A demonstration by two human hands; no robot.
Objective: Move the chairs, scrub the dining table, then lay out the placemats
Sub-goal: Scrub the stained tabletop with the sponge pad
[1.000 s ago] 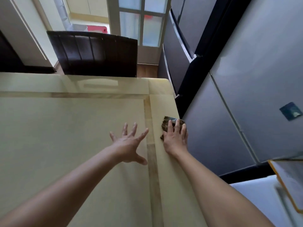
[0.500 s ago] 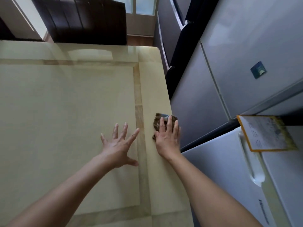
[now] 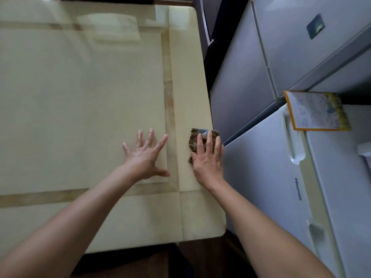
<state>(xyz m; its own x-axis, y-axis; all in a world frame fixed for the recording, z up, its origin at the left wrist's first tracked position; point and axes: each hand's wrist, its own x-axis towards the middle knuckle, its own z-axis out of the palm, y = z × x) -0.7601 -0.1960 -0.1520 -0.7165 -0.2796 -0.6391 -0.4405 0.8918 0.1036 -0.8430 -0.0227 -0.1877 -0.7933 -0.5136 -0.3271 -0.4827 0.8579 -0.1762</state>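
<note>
The cream dining table [image 3: 80,97] with tan inlay stripes fills the left of the head view. A brown cloth [image 3: 194,138] lies at the table's right edge. My right hand [image 3: 207,158] presses flat on the cloth with straight fingers, covering most of it. My left hand [image 3: 145,155] rests on the tabletop just left of it, fingers spread wide, holding nothing.
A white fridge [image 3: 301,187] and grey fridges [image 3: 281,47] stand close against the table's right side. A yellow-bordered leaflet [image 3: 317,111] hangs on the fridge. The table's near right corner [image 3: 220,231] is rounded, with dark floor below.
Both hands have slid back toward me along the table's right edge, the right one dragging the cloth. The view tilted down; the dark chair at the far end left the frame.
</note>
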